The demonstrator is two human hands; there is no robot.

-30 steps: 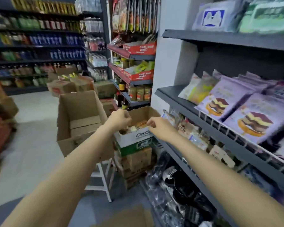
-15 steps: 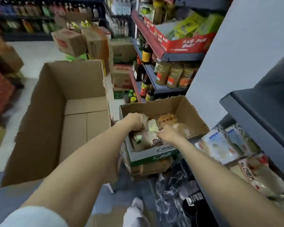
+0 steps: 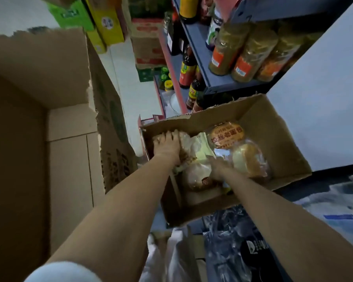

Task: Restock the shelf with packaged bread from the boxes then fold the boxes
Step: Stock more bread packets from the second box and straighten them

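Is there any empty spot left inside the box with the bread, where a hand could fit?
Yes. The bread box shows bare cardboard floor along its right wall, beside the round bread pack, and a dim strip by the near wall. The middle is crowded: left hand, right hand and bread bags. The big box alongside looks empty.

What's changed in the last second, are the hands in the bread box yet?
Yes. Both hands went from hovering at the rim down into the bread box. The left hand now lies on a clear bread bag; the right hand is among the packs, grip unclear. Nothing has been lifted out; the empty box stays put.
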